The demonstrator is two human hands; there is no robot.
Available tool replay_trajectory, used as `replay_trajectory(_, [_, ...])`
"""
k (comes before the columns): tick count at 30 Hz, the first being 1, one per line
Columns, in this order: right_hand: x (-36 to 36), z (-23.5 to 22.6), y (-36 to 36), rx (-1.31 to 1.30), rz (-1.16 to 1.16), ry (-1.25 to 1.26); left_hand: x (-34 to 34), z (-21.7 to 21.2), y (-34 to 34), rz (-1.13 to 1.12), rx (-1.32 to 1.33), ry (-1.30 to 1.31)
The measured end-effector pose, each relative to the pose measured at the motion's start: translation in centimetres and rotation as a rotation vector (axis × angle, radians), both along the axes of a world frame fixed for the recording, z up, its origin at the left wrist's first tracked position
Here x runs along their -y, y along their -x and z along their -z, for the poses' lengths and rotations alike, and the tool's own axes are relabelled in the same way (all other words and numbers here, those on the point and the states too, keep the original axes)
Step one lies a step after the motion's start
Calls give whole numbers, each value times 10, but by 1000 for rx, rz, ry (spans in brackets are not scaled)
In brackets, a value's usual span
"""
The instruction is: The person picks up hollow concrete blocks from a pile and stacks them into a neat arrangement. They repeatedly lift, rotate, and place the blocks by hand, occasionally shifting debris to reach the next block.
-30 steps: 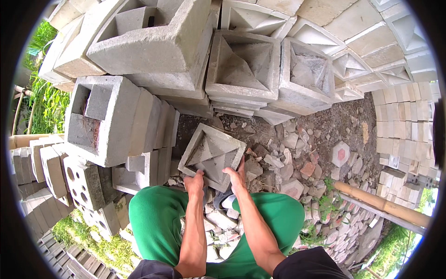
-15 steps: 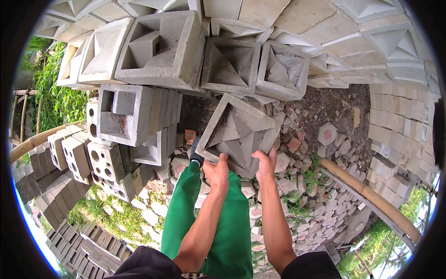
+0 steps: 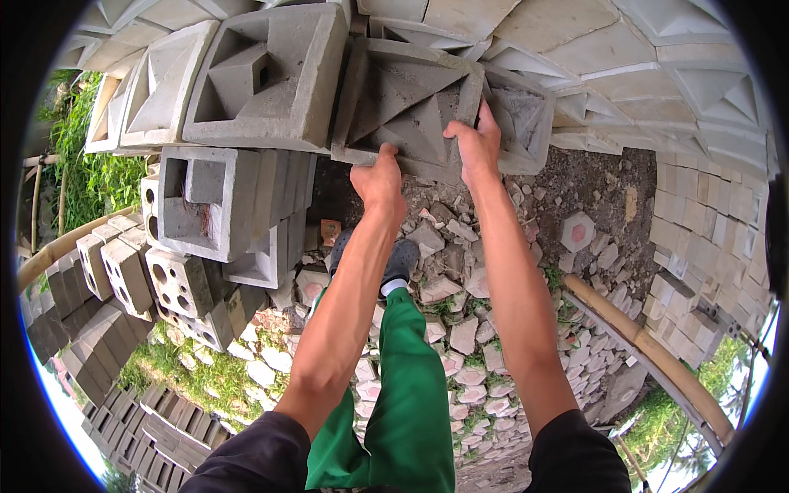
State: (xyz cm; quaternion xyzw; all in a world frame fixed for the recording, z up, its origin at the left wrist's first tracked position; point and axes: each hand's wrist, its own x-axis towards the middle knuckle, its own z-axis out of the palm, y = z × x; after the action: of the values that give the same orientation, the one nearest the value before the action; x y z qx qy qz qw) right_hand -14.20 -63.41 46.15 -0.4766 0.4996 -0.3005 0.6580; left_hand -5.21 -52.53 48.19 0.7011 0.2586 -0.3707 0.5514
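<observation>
A square grey concrete block (image 3: 403,103) with a raised triangular relief sits between my two hands, at the front of the stacked blocks. My left hand (image 3: 379,182) grips its lower edge, thumb on the front rim and the other fingers hidden behind. On the right edge, my right hand (image 3: 477,144) is closed with the thumb over the face. Another relief block (image 3: 526,123) stands just right of it, partly covered by my hand and the held block. To the left is a larger block (image 3: 271,78) with a protruding middle.
Grey blocks with a square recess (image 3: 201,205) and round-holed blocks (image 3: 177,279) are stacked at left. Rubble and hexagonal pavers (image 3: 578,232) cover the ground round my feet. A bamboo pole (image 3: 641,349) slants across the right. Pale blocks (image 3: 699,222) form a wall there.
Both hands have carried the relief block up and away from me, from over my legs to the row of blocks. The block has turned closer to square with that row, and my arms are stretched further.
</observation>
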Motion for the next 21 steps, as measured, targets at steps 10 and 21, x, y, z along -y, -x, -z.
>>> replay_trajectory(10, [33,24,-16,27,-17,31,14,46,1,40,91,65])
replay_trajectory(21, [-14,20,-3,-412,-108,77,-15,11,-25,522,-155,43])
